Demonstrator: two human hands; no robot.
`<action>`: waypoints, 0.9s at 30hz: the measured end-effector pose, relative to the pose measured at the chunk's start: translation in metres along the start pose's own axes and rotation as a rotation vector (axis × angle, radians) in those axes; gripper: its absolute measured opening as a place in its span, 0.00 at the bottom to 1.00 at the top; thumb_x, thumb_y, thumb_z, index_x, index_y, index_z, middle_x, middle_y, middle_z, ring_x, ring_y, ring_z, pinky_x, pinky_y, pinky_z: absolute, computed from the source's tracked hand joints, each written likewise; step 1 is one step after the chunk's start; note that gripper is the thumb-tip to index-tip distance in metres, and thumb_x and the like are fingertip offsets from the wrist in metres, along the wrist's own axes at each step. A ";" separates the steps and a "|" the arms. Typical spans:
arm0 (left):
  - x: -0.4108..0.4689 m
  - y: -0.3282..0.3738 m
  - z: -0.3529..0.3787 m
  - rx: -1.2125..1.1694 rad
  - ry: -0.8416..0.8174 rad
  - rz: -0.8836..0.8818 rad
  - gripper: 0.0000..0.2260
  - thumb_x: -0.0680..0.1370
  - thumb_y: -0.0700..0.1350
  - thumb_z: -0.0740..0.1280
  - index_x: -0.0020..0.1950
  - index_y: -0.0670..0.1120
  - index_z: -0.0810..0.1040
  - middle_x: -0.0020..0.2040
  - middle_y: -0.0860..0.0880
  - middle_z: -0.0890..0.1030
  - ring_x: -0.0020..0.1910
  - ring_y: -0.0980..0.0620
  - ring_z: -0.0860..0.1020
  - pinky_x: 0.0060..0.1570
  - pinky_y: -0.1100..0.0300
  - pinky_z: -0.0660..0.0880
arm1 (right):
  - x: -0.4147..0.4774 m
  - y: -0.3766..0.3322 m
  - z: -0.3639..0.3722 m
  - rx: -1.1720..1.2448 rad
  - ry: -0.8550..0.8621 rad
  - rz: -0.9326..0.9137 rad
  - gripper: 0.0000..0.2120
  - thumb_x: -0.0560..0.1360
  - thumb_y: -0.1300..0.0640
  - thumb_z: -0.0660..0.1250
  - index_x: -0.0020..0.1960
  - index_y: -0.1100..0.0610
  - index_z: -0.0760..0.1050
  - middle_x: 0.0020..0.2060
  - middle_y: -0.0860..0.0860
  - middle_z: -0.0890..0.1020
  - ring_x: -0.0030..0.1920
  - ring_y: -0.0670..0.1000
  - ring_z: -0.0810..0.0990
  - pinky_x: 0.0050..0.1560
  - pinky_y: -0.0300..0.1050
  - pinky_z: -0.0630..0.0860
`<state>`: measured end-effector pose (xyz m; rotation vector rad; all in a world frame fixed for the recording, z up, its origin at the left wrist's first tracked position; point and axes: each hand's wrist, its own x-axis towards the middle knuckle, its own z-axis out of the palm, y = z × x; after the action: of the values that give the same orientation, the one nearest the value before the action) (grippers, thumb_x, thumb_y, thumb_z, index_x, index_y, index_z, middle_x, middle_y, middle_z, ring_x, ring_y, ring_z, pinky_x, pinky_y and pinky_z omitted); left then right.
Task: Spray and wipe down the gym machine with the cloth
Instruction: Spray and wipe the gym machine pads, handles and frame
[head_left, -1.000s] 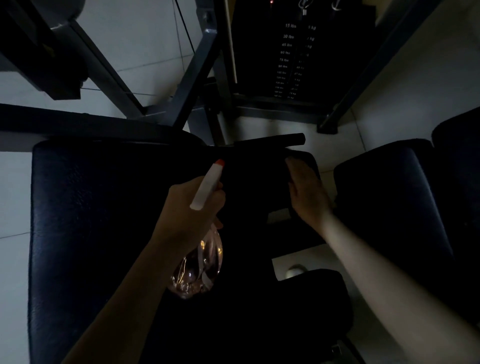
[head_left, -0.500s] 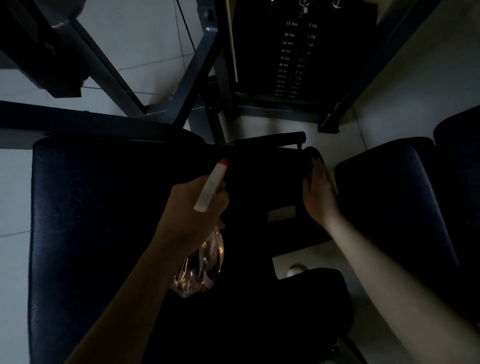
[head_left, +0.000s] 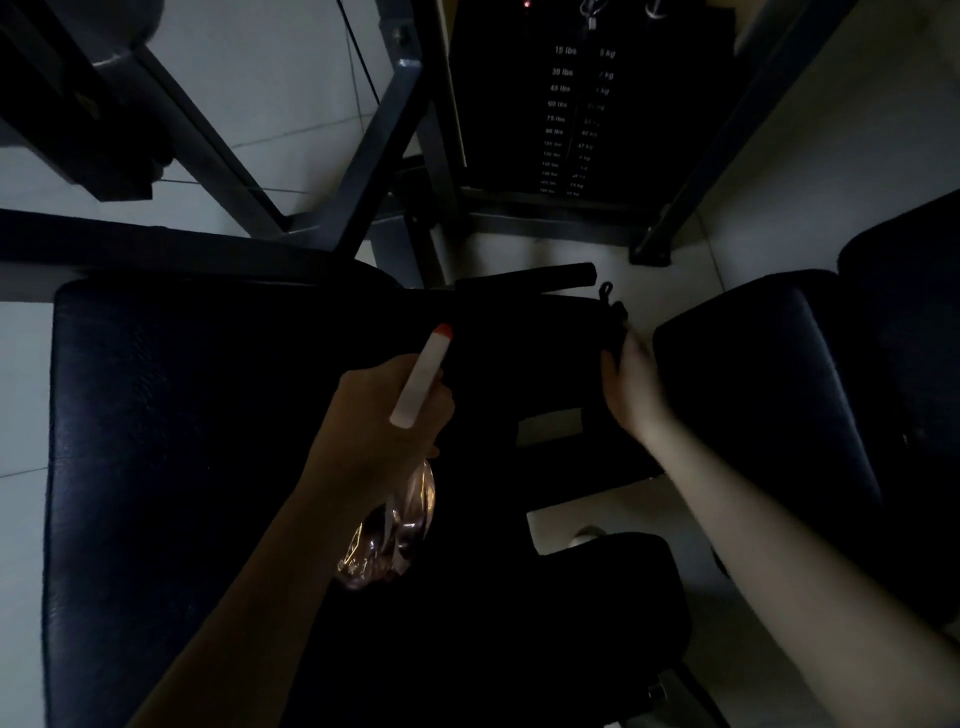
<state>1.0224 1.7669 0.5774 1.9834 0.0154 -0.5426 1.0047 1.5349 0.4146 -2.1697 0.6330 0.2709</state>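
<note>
**Dim gym bay: sprayer raised over the machine, right hand at the pad edge**

Landmark: the large blue seat pad of the gym machine, a textured vinyl surface with a faint sheen.

- The left hand hovers over the seat pad's right edge, its fingers wrapped around a spray bottle. The white, red-tipped nozzle points away from the person and the clear body hangs below the fist.
- The right hand is well to the right of the seat pad, at the far edge of a black centre pad. Its fingertips meet a dark lumpy shape that is too dim to identify. Whether the fingers pinch it cannot be told.
- Beyond the seat pad are grey frame bars and a weight stack with pale lbs/kg labels.
- The pale tiled floor shows around the seat pad.
- Further right of the seat pad is a second dark pad.
</note>
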 end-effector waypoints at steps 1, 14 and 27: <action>0.000 0.000 0.001 0.013 0.004 0.002 0.13 0.75 0.43 0.63 0.43 0.32 0.74 0.35 0.31 0.75 0.32 0.32 0.74 0.33 0.45 0.74 | 0.009 -0.002 -0.004 0.050 -0.019 0.009 0.22 0.81 0.60 0.54 0.74 0.60 0.57 0.69 0.58 0.68 0.69 0.57 0.67 0.64 0.45 0.64; -0.003 0.009 0.015 0.227 -0.030 -0.080 0.14 0.69 0.54 0.61 0.46 0.46 0.76 0.38 0.44 0.80 0.36 0.42 0.80 0.41 0.43 0.78 | -0.071 -0.002 -0.018 -0.138 -0.141 -0.078 0.21 0.78 0.67 0.58 0.71 0.60 0.65 0.68 0.59 0.69 0.69 0.57 0.67 0.66 0.44 0.63; -0.046 0.010 0.030 0.498 -0.069 0.133 0.16 0.74 0.44 0.68 0.62 0.47 0.75 0.51 0.51 0.79 0.49 0.49 0.80 0.43 0.64 0.72 | -0.133 -0.034 -0.152 -0.140 0.084 -0.161 0.18 0.76 0.64 0.64 0.66 0.58 0.72 0.64 0.53 0.73 0.64 0.52 0.71 0.61 0.36 0.64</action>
<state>0.9728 1.7466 0.5928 2.4240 -0.3205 -0.5660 0.9059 1.4799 0.5857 -2.3623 0.4943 0.1428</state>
